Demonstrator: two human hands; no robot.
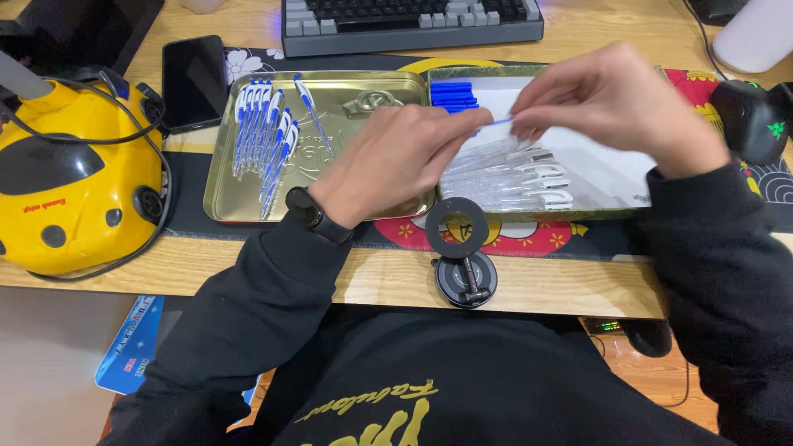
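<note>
Fingers [529, 116] of right hand [615, 103] and left hand [396, 161] pinched narrow on a thin blue refill [494, 122], long axis roughly left-right, held between both hands above the right tin tray [628, 186]. Clear pen barrels [516, 177] lie directly beneath. Refill mostly hidden by fingers; ends unclear.

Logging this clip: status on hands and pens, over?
Both hands, left hand and right hand, pinch one pen part over the box. Finished pens in tin lid. Nothing blocking.

Both hands [496, 140] pinch blue refill [496, 121] above pen tray [611, 177].
</note>
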